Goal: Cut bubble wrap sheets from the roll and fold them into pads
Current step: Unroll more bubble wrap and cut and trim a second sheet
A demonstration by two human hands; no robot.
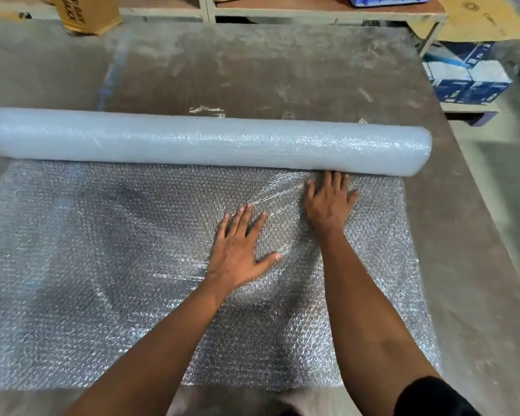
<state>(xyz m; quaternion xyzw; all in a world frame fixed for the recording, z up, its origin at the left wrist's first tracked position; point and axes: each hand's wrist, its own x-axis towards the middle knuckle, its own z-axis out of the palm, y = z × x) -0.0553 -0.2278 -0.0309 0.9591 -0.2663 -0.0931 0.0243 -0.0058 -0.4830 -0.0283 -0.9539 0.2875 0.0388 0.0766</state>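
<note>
A long, pale, translucent roll of bubble wrap lies across the middle of the frame on a worn grey-brown metal worktable, reaching from the left edge almost to the right. From under it an unrolled, clear bubbled sheet spreads toward the bottom of the frame, covering most of the lower half and not yet cut free.

Both hands lie flat on that sheet, fingers straight and spread, gripping nothing. The right hand sits right of centre with its fingertips touching the foot of the roll — most likely to stop it rolling and to mark the line where the sheet leaves it. The left hand presses just below and to its left, near the centre of the frame; stretch lines in the film run between the two, which suggests the palms are smoothing and tensioning the wrap so it lies flat for a cut.

No cutting tool is in view, so my guess is the step in hand is measuring out and flattening.

At the upper left stands a brown cardboard box; at the upper right, stacked blue-and-white cartons sit beyond the table's edge.
</note>
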